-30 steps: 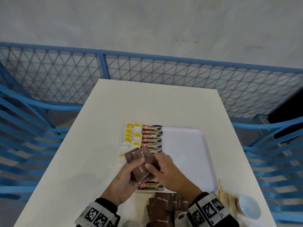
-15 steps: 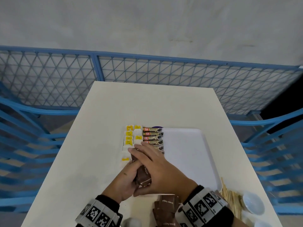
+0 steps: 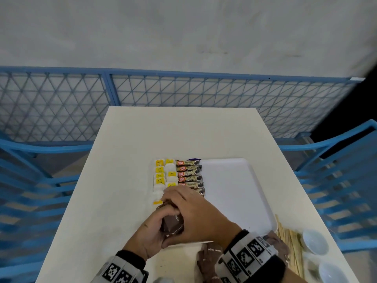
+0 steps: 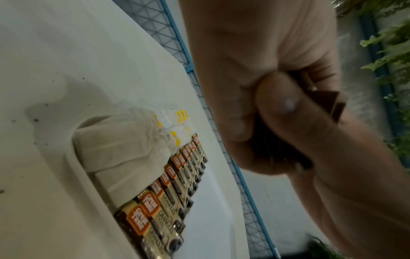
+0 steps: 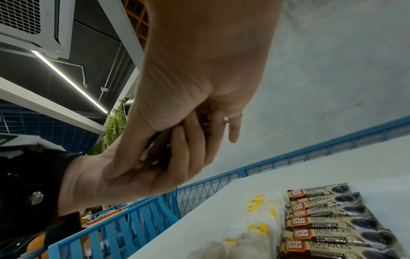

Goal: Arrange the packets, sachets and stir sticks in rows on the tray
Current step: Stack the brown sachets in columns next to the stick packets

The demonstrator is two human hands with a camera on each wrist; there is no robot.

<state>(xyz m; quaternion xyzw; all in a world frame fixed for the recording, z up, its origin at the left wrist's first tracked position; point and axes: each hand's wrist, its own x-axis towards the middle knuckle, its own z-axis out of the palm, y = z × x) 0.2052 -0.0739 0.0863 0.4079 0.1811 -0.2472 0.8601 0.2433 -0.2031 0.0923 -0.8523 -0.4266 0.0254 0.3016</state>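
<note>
Both hands meet over the near left part of the white tray. Between them is a small stack of brown sugar packets. My left hand grips the stack from the left; in the left wrist view its thumb and fingers pinch the brown packets. My right hand lies over the stack, with its fingers across the top and its thumb at the near end. On the tray's left lie tea bags with yellow tags and a row of coffee granule sachets.
More brown sugar packets lie loose on the table near me. Wooden stir sticks and two small white bowls sit at the near right. The tray's right half is bare. Blue railings and chairs surround the white table.
The fanned brown packets have been squared into one stack. My right hand went from pinching an edge to covering the stack from above. Both hands stayed over the tray's near left.
</note>
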